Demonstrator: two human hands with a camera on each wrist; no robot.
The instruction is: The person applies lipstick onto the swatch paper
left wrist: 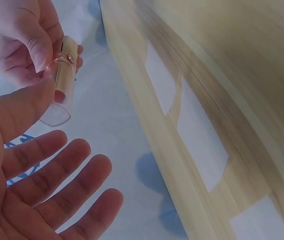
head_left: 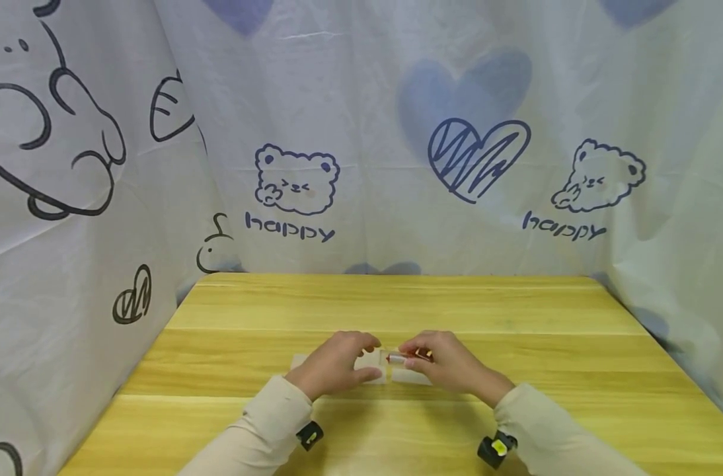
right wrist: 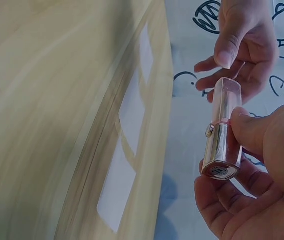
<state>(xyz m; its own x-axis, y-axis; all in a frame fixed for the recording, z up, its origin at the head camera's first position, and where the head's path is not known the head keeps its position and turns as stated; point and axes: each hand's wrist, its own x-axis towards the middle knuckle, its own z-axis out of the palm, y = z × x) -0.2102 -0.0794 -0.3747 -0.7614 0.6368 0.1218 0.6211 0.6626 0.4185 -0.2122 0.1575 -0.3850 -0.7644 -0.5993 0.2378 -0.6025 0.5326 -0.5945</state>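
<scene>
A lipstick tube (right wrist: 223,145) with a shiny metallic base and a clear cap is pinched between the thumb and fingers of my right hand (head_left: 451,362). In the left wrist view the lipstick tube (left wrist: 65,75) has its clear end toward my left thumb, with reddish colour showing through. My left hand (head_left: 336,365) faces it from the other side, fingers spread and relaxed, holding nothing. In the left wrist view the left thumb (left wrist: 22,110) overlaps the clear end. Both hands are over the middle of the wooden table (head_left: 373,304).
Three white paper strips lie in a row on the table under the hands: a left one (right wrist: 145,52), a middle one (right wrist: 132,117) and a right one (right wrist: 117,185). Printed curtains (head_left: 373,198) hang behind and along both sides. A dark device (head_left: 310,436) sits at each wrist.
</scene>
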